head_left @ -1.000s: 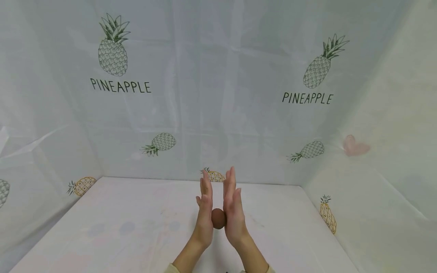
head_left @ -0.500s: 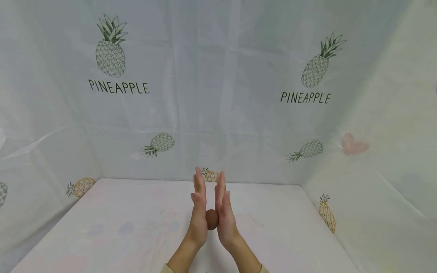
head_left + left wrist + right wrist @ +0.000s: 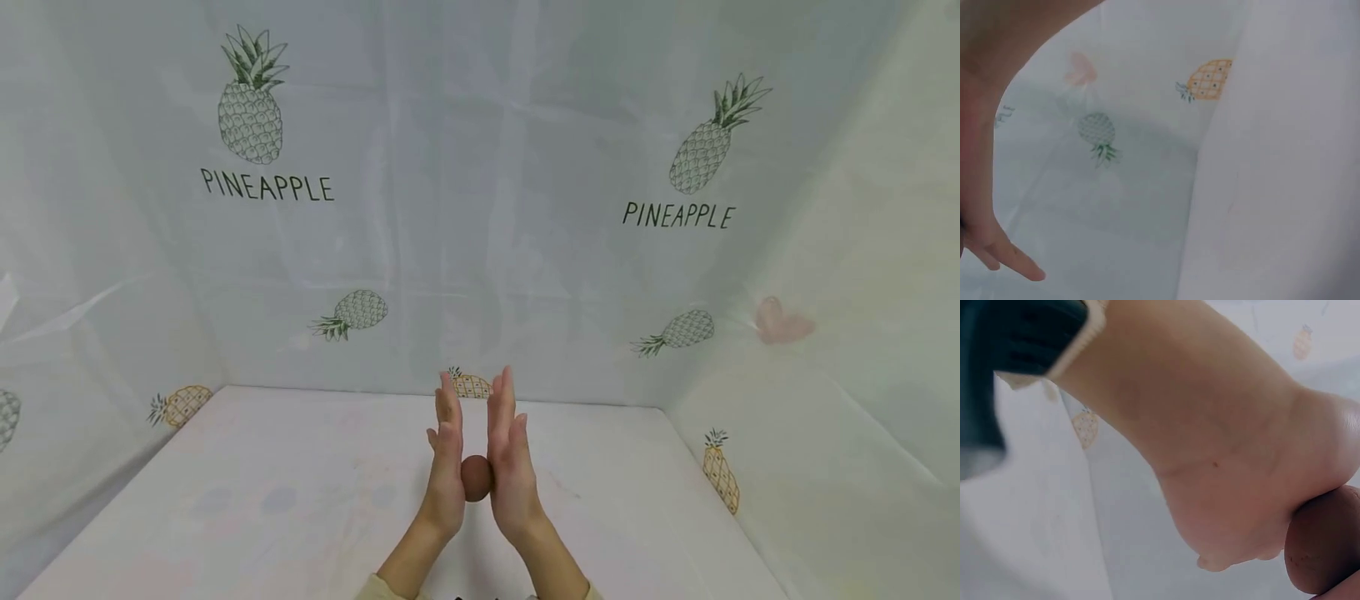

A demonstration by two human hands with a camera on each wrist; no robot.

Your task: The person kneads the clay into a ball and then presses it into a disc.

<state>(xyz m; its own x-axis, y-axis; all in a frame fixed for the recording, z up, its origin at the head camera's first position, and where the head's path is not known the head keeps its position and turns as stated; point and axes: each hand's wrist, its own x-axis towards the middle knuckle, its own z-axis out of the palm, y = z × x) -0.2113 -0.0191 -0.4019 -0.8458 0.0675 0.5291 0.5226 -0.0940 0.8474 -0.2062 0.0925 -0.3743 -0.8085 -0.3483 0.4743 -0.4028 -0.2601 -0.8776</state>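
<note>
A brown ball [image 3: 476, 478], clay-like in look, sits between my two upright palms above the table. My left hand [image 3: 445, 475] presses on its left side, with fingers pointing up and away. From the other side my right hand [image 3: 512, 475] presses it, fingers also straight and its thumb up. Part of a hand with extended fingers [image 3: 1025, 265] shows at the left edge of the left wrist view. Close up in the right wrist view, the brown ball [image 3: 1319, 544] touches a palm [image 3: 1235, 494] and has small marks on its surface.
Under the hands spreads a pale table [image 3: 300, 467] with faint coloured stains. A whitish pineapple-print sheet [image 3: 480, 183] hangs behind it, and similar sheeting stands at both sides. A dark strap [image 3: 1029, 337] crosses the upper left of the right wrist view.
Both hands and the ball shifted left, then came back right. The palms slid against each other: my left fingertips rose above the right ones, then dropped below them again.
</note>
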